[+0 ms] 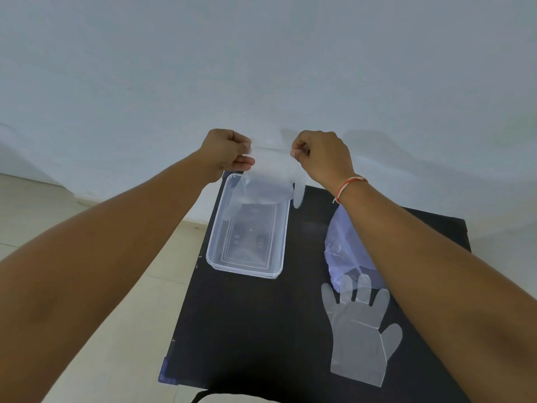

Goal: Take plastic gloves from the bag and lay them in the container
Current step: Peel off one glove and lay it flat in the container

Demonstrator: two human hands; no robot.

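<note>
A clear plastic glove [268, 181] hangs by its cuff above the far end of a clear rectangular container [216, 237]. My left hand [225, 152] pinches one corner of the cuff and my right hand [322, 154] pinches the other. The glove's fingers dangle down over the container's far rim. A second clear glove [360, 330] lies flat on the black table at the near right. The pale bluish plastic bag [344, 248] lies just beyond it, partly hidden under my right forearm.
The small black table [261, 330] stands against a white wall, with beige floor tiles to its left. The container sits near the table's left edge. A red and white thread bracelet is on my right wrist.
</note>
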